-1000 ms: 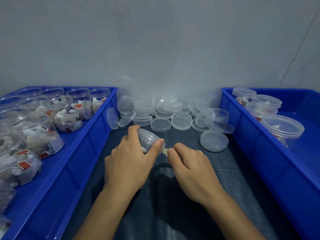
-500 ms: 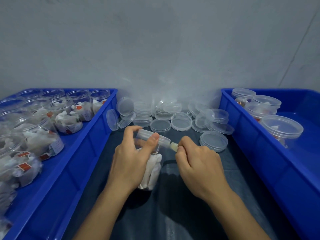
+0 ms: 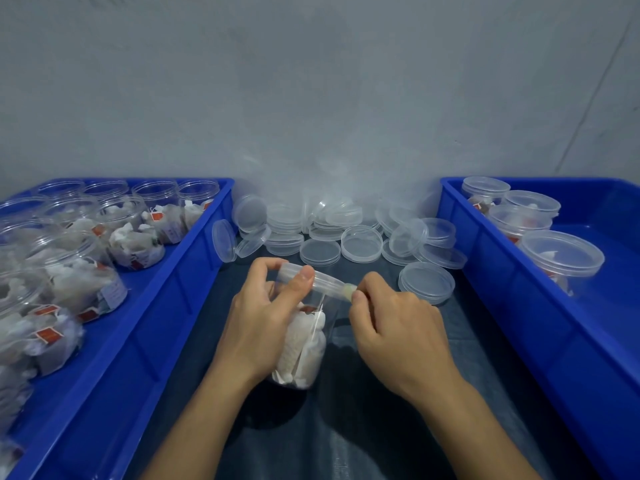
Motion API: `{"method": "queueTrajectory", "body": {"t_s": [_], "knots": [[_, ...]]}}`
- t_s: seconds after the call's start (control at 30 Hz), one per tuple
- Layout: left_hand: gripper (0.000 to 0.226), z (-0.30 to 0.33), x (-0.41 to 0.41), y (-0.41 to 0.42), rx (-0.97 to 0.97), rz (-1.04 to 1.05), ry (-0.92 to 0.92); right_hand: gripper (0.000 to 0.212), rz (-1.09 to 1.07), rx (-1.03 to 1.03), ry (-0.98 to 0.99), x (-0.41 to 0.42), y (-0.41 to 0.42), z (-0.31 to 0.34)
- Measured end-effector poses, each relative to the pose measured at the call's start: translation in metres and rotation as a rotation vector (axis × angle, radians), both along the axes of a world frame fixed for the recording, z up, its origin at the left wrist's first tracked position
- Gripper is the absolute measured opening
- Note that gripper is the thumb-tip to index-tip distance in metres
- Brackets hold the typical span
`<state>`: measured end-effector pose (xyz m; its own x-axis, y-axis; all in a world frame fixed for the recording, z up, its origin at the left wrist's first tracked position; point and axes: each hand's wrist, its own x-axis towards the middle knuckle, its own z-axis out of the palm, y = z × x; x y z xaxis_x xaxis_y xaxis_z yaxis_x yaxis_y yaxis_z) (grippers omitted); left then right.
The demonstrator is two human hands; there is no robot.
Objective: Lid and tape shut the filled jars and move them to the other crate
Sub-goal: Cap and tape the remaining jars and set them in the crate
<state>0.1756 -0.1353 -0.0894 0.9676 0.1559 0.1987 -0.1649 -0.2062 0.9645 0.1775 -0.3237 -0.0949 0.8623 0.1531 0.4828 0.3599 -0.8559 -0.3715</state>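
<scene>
A clear jar [image 3: 304, 348] filled with white tea bags is held above the dark mat, tilted, with a clear lid [image 3: 320, 281] on top. My left hand [image 3: 258, 323] grips the jar, thumb pressed on the lid's edge. My right hand [image 3: 398, 330] pinches a pale strip of tape [image 3: 348, 290] at the lid's right rim. The left blue crate [image 3: 166, 306] holds several open filled jars [image 3: 136, 244]. The right blue crate [image 3: 512, 289] holds several lidded jars [image 3: 561, 261].
Several loose clear lids [image 3: 360, 242] lie piled on the dark mat [image 3: 363, 427] between the crates, at the back against a grey wall. One stack of lids [image 3: 426, 282] sits close to my right hand.
The jar has come up from low on its side to a nearly upright tilt in my left hand. My right hand has pulled the tape out to the right along the lid's rim.
</scene>
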Motion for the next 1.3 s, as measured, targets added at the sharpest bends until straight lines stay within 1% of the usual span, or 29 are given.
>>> {"method": "queueTrajectory", "body": {"t_s": [0.17, 0.27, 0.37, 0.43, 0.5, 0.6, 0.67, 0.73, 0.8, 0.87, 0.93, 0.97, 1.03, 1.1, 1.13, 1.23, 1.3], "knots": [[0.047, -0.001, 0.001, 0.000, -0.026, -0.025, -0.001, 0.026, 0.018, 0.018, 0.016, 0.001, 0.000, -0.003], [0.054, -0.002, 0.000, -0.001, -0.068, -0.038, 0.022, 0.032, 0.028, -0.020, -0.027, 0.000, 0.001, -0.003], [0.062, -0.003, 0.001, -0.004, -0.097, -0.042, 0.073, 0.029, 0.062, -0.025, -0.077, -0.002, 0.000, -0.002], [0.061, -0.002, 0.001, -0.004, -0.058, -0.039, 0.096, 0.027, 0.071, -0.035, -0.094, -0.003, -0.001, -0.002], [0.060, 0.001, 0.000, -0.003, 0.049, -0.010, 0.085, 0.026, 0.074, -0.036, -0.099, -0.005, -0.001, -0.002], [0.062, 0.004, -0.002, -0.002, 0.373, 0.145, 0.034, 0.027, 0.075, -0.028, -0.089, -0.006, 0.001, -0.004], [0.065, 0.005, -0.008, -0.007, 0.544, 0.228, -0.001, 0.029, 0.069, -0.028, -0.095, -0.009, 0.006, -0.004], [0.070, 0.003, -0.012, -0.013, 0.619, 0.267, -0.010, 0.029, 0.061, -0.036, -0.107, -0.012, 0.012, -0.005], [0.083, 0.001, -0.013, -0.016, 0.686, 0.262, -0.008, 0.030, 0.061, -0.019, -0.095, -0.014, 0.015, -0.003], [0.089, 0.002, -0.010, -0.014, 0.728, 0.244, -0.009, 0.039, 0.084, 0.030, -0.023, -0.015, 0.013, -0.001], [0.083, 0.002, -0.007, -0.010, 0.682, 0.209, 0.008, 0.049, 0.116, 0.068, 0.067, -0.014, 0.009, 0.002], [0.078, 0.002, -0.006, -0.008, 0.624, 0.189, 0.014, 0.050, 0.130, 0.086, 0.089, -0.014, 0.007, 0.004], [0.068, 0.002, -0.003, -0.002, 0.428, 0.159, 0.023, 0.046, 0.149, 0.128, 0.080, -0.013, 0.006, 0.007], [0.067, 0.001, 0.000, 0.002, 0.247, 0.137, 0.019, 0.043, 0.153, 0.143, 0.060, -0.013, 0.005, 0.008], [0.066, 0.000, 0.000, 0.004, 0.208, 0.131, 0.011, 0.042, 0.153, 0.142, 0.056, -0.012, 0.006, 0.008], [0.057, -0.002, 0.002, 0.003, 0.178, 0.104, -0.008, 0.044, 0.120, 0.117, 0.036, -0.010, 0.002, 0.010], [0.057, -0.005, 0.003, 0.001, 0.158, 0.076, 0.000, 0.044, 0.092, 0.104, 0.027, -0.007, -0.002, 0.010]]}}
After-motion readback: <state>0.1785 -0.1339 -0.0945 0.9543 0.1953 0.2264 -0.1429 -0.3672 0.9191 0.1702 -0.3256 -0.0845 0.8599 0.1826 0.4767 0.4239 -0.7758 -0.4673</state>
